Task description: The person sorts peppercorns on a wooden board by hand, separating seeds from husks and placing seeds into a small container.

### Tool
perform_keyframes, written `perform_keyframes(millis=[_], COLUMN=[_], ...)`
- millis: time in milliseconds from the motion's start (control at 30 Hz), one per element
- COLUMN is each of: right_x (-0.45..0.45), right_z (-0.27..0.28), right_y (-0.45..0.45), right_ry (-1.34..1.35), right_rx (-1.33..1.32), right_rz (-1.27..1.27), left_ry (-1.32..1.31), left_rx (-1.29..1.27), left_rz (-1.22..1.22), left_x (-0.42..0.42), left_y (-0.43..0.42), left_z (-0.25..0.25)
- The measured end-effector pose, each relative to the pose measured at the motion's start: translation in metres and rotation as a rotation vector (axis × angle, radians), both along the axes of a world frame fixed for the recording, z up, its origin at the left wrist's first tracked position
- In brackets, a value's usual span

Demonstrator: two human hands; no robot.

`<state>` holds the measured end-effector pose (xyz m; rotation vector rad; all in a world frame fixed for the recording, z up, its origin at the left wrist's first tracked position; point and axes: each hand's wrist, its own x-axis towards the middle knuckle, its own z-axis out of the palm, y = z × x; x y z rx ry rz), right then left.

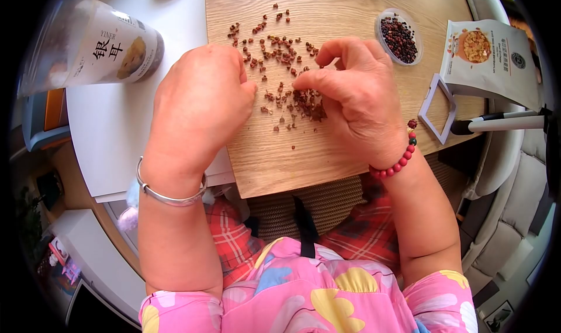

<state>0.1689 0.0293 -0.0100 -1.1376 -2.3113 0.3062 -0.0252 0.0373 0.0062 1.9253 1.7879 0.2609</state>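
Observation:
Reddish-brown peppercorns (280,54) lie scattered on the wooden table top (269,163), with a denser pile beside my right hand (362,90). That hand hovers at the pile's right edge, its thumb and index finger apart and the other fingers curled. On the left of the scatter, my left hand (201,96) is curled closed with its back to the camera; what it holds, if anything, is hidden. A round clear dish (380,32) of dark red peppercorns (399,38) stands to the upper right of my right hand.
A large clear jar with a white label (114,47) is at the upper left, on a white surface (108,134). To the right are a silvery pouch (497,55), a pale diamond-shaped frame (428,118) and a black-and-white rod (502,124). The table's front edge faces my lap.

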Motion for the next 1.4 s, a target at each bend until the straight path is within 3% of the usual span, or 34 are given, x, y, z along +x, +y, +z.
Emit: perform_keyframes(millis=[267, 567, 1400], right_x=[0.003, 0.004, 0.007], right_z=[-0.006, -0.006, -0.008], right_y=[0.004, 0.006, 0.008], right_ry=[-0.024, 0.047, -0.005], right_rx=[0.035, 0.012, 0.049], right_rz=[-0.070, -0.053, -0.096], left_ry=[-0.001, 0.020, -0.344], left_rx=[0.074, -0.009, -0.064], left_rz=[0.036, -0.014, -0.037], left_x=[0.008, 0.009, 0.012], left_y=[-0.001, -0.004, -0.004], left_z=[-0.002, 0.003, 0.000])
